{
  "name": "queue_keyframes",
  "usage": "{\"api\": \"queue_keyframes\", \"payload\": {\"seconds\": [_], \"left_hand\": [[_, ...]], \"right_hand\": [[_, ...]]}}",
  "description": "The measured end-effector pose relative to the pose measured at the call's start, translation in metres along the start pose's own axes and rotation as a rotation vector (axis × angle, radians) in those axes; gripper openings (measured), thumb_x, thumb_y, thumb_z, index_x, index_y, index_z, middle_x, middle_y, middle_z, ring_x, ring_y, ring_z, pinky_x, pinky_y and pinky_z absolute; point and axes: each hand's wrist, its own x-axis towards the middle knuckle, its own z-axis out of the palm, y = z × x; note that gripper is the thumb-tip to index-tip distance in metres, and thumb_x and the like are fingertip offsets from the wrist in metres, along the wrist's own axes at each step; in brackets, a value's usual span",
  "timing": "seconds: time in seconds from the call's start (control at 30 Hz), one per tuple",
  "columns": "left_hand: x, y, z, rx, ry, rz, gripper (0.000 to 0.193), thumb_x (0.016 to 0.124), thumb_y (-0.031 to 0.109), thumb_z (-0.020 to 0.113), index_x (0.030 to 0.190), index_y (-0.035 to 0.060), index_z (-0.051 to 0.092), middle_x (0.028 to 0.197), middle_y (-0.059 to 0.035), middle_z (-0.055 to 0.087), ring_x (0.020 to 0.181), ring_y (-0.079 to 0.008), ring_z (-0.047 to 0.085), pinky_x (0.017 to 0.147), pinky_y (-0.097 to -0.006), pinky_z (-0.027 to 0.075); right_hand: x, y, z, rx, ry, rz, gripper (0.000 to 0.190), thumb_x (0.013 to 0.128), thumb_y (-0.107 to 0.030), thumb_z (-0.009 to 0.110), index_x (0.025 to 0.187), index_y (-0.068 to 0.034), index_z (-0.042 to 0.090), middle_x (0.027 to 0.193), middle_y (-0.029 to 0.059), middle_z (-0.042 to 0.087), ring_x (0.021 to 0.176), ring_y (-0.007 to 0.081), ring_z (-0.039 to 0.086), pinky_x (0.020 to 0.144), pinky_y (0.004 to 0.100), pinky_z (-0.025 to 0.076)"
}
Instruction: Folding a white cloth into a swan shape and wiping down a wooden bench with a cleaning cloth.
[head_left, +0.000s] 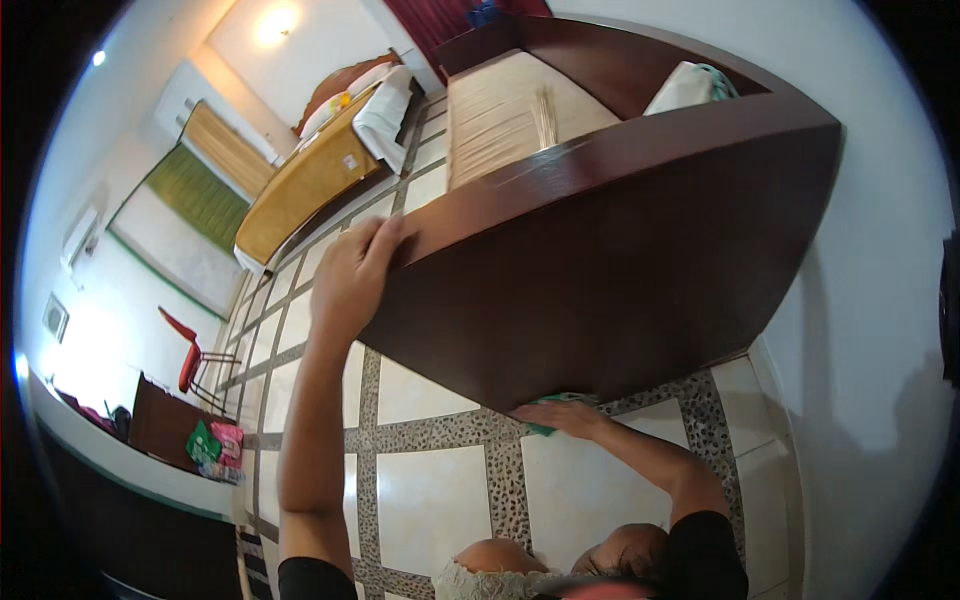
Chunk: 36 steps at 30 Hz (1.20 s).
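Note:
My left hand (354, 266) grips the near left corner of a dark brown wooden side panel (600, 285), the end of a bench-like seat, with its thumb over the top edge. Down by the floor, my right hand (562, 417) presses a green cloth (541, 429) against the panel's bottom edge. Part of the cloth is hidden under the fingers. Behind the panel lies a beige cushion (495, 112) on the seat. A straw-coloured bundle of bristles, perhaps a broom (545, 120), rests on it. A pale bag (681, 88) leans in the seat's far right corner.
A white wall (847, 420) runs close along the right. Pale tiles with pebble strips cover the floor (431, 495). Further off stand a bed (315, 195) with a mustard cover and a red chair (191, 360). Green and pink packets (217, 446) lie at the left.

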Motion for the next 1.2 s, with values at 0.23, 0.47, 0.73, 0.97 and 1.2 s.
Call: {"api": "queue_keyframes", "payload": {"seconds": [0.23, 0.47, 0.73, 0.97, 1.2], "left_hand": [[-0.003, -0.01, 0.002, 0.048, 0.035, 0.075, 0.055, 0.096, 0.052, 0.046, 0.099, 0.0022, 0.069, 0.094, -0.0239, 0.068, 0.094, -0.0403, 0.064, 0.083, -0.0474, 0.048], [0.012, -0.06, -0.027, -0.148, -0.246, 0.303, 0.058, 0.098, 0.052, 0.047, 0.099, -0.0015, 0.068, 0.096, -0.0218, 0.069, 0.094, -0.0397, 0.064, 0.085, -0.0443, 0.048], [0.006, -0.065, -0.009, -0.137, -0.047, 0.197, 0.061, 0.101, 0.049, 0.037, 0.09, -0.0036, 0.065, 0.082, -0.0245, 0.065, 0.086, -0.0426, 0.062, 0.083, -0.0474, 0.046], [-0.001, -0.078, -0.004, -0.207, 0.006, 0.136, 0.061, 0.1, 0.049, 0.039, 0.091, -0.0052, 0.065, 0.086, -0.0278, 0.066, 0.091, -0.0444, 0.063, 0.085, -0.048, 0.046], [-0.002, -0.078, -0.006, -0.181, 0.041, 0.199, 0.062, 0.1, 0.049, 0.038, 0.094, -0.0058, 0.066, 0.088, -0.0287, 0.066, 0.092, -0.0451, 0.063, 0.086, -0.0482, 0.046]], "right_hand": [[0.028, 0.144, -0.066, 0.196, 0.153, 0.579, 0.069, 0.093, -0.03, 0.053, 0.153, -0.007, 0.028, 0.162, 0.0151, 0.018, 0.148, 0.0372, 0.021, 0.118, 0.0555, 0.012], [0.178, 0.21, -0.138, 0.409, 0.534, 0.831, 0.07, 0.086, -0.029, 0.06, 0.151, -0.015, 0.037, 0.161, 0.0076, 0.027, 0.149, 0.0332, 0.022, 0.117, 0.0597, 0.003], [0.004, -0.015, 0.019, 0.057, -0.059, -0.151, 0.058, 0.095, -0.019, 0.045, 0.152, -0.022, 0.035, 0.157, -0.0072, 0.032, 0.145, 0.0088, 0.026, 0.123, 0.0441, 0.004], [0.131, 0.114, -0.081, 0.301, 0.253, 0.304, 0.047, 0.093, -0.019, 0.056, 0.14, -0.021, 0.052, 0.146, -0.0031, 0.05, 0.142, 0.0247, 0.038, 0.12, 0.0547, 0.007], [0.168, 0.111, -0.085, 0.338, 0.405, 0.473, 0.053, 0.093, -0.017, 0.053, 0.146, -0.021, 0.046, 0.152, -0.001, 0.042, 0.144, 0.0218, 0.035, 0.119, 0.0563, 0.005]]}}
